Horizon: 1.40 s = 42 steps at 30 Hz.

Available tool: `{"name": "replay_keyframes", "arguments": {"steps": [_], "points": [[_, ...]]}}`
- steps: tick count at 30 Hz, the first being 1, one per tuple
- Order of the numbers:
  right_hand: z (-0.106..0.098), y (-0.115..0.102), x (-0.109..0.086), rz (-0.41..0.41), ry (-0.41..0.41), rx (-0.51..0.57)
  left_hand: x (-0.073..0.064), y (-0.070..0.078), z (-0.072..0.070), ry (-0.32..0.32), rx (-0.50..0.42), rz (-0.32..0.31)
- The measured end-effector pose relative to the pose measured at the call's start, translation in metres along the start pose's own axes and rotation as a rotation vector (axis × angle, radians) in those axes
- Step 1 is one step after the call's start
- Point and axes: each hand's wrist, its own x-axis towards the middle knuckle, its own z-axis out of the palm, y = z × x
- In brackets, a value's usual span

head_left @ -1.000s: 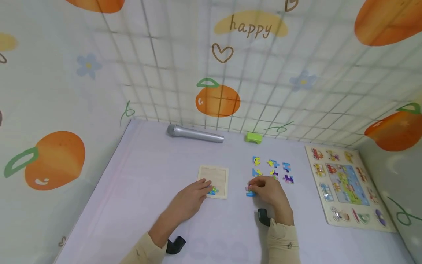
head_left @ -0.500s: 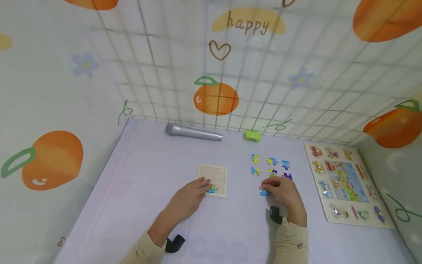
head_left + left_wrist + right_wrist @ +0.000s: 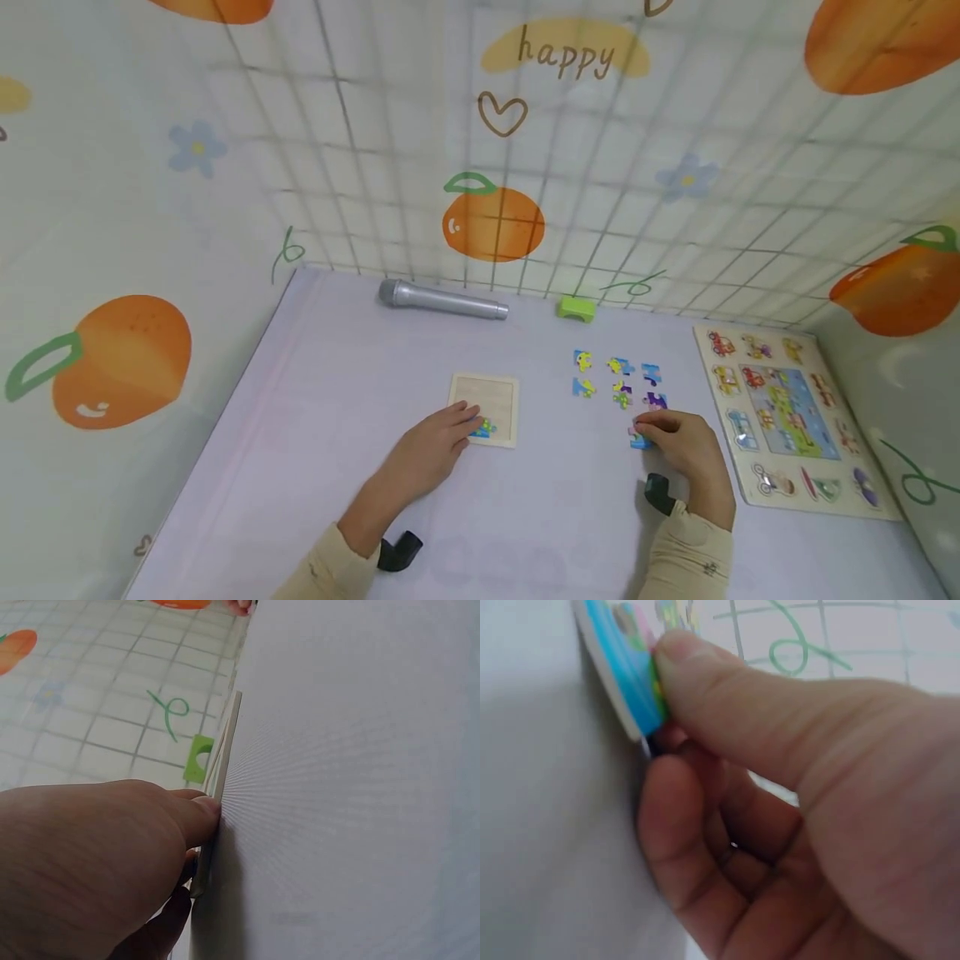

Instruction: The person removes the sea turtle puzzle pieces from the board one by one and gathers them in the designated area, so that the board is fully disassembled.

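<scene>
In the head view my left hand (image 3: 423, 454) rests on the left part of a small square wooden puzzle tray (image 3: 483, 392), fingers reaching over its lower left side. Beside the fingertips a blue and green puzzle piece (image 3: 487, 428) lies in the tray, partly covered by them. The left wrist view shows the thumb against the tray's edge (image 3: 232, 742). To the right, my right hand (image 3: 686, 446) pinches a pink and blue puzzle piece (image 3: 639, 438) between thumb and fingers. The right wrist view shows that piece's blue edge (image 3: 626, 671) close to the white tabletop.
Several loose puzzle pieces (image 3: 622, 367) lie in two rows behind the right hand. A larger picture puzzle board (image 3: 731, 446) lies at the right. Along the back wall are a silver microphone (image 3: 446, 302) and a green arch block (image 3: 576, 309).
My right hand has moved to the right with the pinched puzzle piece, away from the tray, uncovering more loose pieces. The left hand stays on the tray.
</scene>
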Motion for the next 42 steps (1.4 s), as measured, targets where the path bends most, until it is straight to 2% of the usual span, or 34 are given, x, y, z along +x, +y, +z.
{"name": "replay_keyframes", "arguments": {"steps": [6,10,14,19,33,42], "points": [[-0.006,0.012,-0.001,0.085,0.028,0.037,-0.001,0.000,-0.001,-0.010,-0.017,-0.020],[-0.008,0.017,0.001,0.119,0.044,0.064,0.000,0.000,-0.001,-0.015,-0.020,-0.027],[-0.008,0.018,0.003,0.141,0.082,0.046,0.001,-0.001,0.000,-0.016,-0.022,-0.024],[-0.010,0.019,0.004,0.149,0.135,0.038,0.002,0.000,-0.001,-0.026,-0.024,-0.028],[-0.015,0.018,0.006,0.206,0.165,0.034,0.002,-0.001,-0.001,-0.038,-0.051,-0.065],[-0.014,0.021,0.006,0.176,0.185,0.021,0.003,0.000,-0.001,-0.036,-0.057,-0.057]]}}
